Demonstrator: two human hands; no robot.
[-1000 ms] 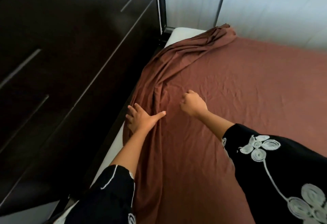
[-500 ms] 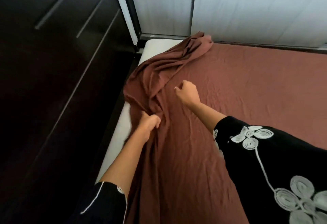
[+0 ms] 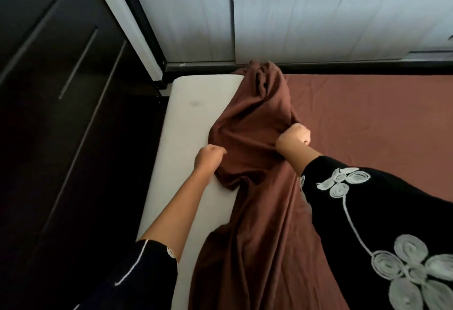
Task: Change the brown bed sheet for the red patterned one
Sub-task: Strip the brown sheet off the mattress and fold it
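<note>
The brown bed sheet [image 3: 247, 123] is bunched into a thick fold down the left part of the bed, while its right part still lies flat over the mattress. My left hand [image 3: 208, 157] grips the bunched cloth at its left edge. My right hand [image 3: 293, 137] grips the same bunch at its right side. A strip of bare white mattress [image 3: 193, 113] shows along the left side, up to the head corner. No red patterned sheet is in view.
A dark wardrobe [image 3: 61, 89] with long handles stands close along the bed's left side, leaving a narrow gap. A pale panelled wall [image 3: 318, 10] runs behind the head of the bed. My black sleeves with white embroidery fill the lower right.
Both hands closed on the sheet and pulled it to the right, off the left edge. Much more white mattress is uncovered, and the bunch of cloth has grown between my hands.
</note>
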